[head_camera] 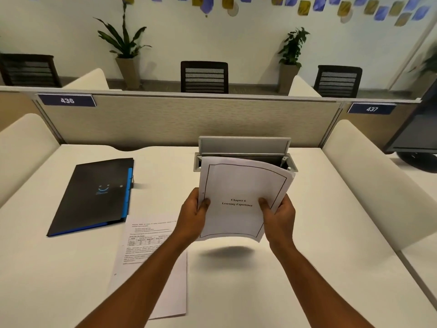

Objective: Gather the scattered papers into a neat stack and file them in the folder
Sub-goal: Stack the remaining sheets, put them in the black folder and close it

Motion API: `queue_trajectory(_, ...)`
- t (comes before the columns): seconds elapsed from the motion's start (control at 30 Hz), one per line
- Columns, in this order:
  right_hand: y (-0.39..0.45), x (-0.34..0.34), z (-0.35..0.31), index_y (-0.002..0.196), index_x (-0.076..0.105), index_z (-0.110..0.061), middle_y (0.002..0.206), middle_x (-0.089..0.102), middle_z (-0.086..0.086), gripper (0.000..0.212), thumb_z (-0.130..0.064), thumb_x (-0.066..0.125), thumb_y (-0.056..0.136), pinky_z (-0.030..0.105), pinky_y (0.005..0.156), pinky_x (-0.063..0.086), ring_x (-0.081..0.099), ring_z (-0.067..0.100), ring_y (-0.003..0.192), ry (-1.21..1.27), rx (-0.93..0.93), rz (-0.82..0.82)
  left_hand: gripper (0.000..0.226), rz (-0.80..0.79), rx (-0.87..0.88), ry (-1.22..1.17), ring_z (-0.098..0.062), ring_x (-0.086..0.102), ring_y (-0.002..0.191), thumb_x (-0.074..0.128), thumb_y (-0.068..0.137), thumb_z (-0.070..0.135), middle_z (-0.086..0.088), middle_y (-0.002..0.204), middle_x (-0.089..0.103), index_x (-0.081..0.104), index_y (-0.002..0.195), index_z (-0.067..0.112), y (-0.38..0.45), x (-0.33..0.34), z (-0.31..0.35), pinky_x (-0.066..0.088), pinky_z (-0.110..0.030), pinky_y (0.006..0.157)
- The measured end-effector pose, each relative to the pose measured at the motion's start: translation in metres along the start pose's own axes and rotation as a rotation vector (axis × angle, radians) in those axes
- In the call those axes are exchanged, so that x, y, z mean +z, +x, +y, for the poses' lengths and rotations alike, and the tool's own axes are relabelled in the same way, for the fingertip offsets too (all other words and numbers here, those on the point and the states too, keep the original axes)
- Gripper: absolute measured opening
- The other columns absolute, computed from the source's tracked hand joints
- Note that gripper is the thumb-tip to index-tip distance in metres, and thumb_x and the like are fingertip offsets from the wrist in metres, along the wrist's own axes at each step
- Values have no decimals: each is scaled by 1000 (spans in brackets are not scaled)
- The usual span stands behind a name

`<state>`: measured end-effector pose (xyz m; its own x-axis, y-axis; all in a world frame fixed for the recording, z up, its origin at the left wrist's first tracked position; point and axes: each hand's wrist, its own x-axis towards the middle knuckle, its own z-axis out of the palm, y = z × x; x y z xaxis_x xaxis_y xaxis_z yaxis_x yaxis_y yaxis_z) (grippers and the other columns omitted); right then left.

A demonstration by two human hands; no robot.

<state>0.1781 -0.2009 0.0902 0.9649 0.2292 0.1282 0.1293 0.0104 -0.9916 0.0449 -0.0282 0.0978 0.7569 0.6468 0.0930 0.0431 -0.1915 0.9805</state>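
A loose sheet (151,268) lies flat on the counter (307,268) under the left forearm, not yet gathered; its printed text and table face up. Beyond it, well left of the left hand (191,218), the folder (94,195) rests closed on the counter, black with a blue edge, so it will need opening before anything can be filed.

Both hands hold the stack (241,197) up off the counter, a shadow showing beneath it. The left hand grips the stack's left edge, thumb on the front page, fingers behind. The right hand (281,216) pinches the right edge the same way. Held by both sides like this, the pages can probably be squared by tapping or sliding them, and the upper right corner bows back because nothing supports it. The cover page reads "Chapter 6 Learning Experience".

Just behind the stack, past both hands, a grey cable box (246,147) sits in the counter with its lid up. The likely next need is the loose sheet near the left forearm.
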Motion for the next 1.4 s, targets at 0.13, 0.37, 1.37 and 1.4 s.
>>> queue_trajectory(0.13,-20,4,14,110,57,-35,106,69,-9,31,-15,73,93,13,66,56,67,5,94,-21,39,-30,23,27,-18,79,0,57,103,42,102,15,16,109,57,39,122,27,-13,9,-18,50,-18,82)
queue_trajectory(0.37,-34,5,42,125,60,-18,113,70,-2,31,-7,64,96,8,66,52,66,16,104,-131,197,-77,27,52,-140,219,-1,54,92,38,103,11,5,108,55,38,130,15,-24,16,-43,43,-14,75)
queue_trajectory(1.37,-71,88,58,95,75,-15,94,78,3,14,-7,69,86,46,85,62,74,26,87,-334,472,-417,40,209,-575,332,-29,50,126,50,99,19,-10,138,52,46,136,7,-52,-104,-80,44,-38,103)
queue_trajectory(1.4,-77,95,60,93,75,-16,94,78,3,13,-7,69,86,46,85,63,74,27,87,-331,487,-426,39,228,-581,339,-30,50,126,51,99,20,-11,139,52,48,135,6,-56,-111,-83,44,-40,105)
